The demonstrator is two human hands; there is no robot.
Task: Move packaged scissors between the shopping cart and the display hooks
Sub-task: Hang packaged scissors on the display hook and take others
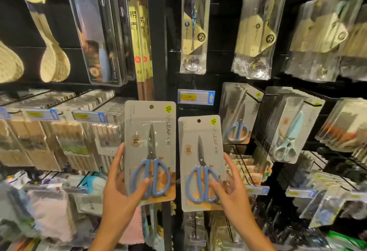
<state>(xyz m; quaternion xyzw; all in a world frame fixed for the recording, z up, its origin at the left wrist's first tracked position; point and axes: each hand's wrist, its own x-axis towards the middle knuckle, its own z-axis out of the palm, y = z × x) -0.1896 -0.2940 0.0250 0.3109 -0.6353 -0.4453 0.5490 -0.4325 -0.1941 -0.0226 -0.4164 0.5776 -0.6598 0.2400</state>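
Dark store racking hung with packaged utensils fills my view, with a blue-handled scissors pack on a display hook [250, 96] at two o'clock. My left hand [123, 193] grips one scissors pack [150, 151] just left of centre, thumb across the blue handles. My right hand [231, 189] grips a second scissors pack [201, 162] beside it, at five o'clock from the first.

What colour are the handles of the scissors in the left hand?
Blue handles on the scissors in the left hand; head view.

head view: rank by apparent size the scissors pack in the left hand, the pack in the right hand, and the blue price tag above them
1. Left-hand scissors pack
2. Right-hand scissors pack, slightly smaller; nearness may account for it
3. Blue price tag, clearly smallest
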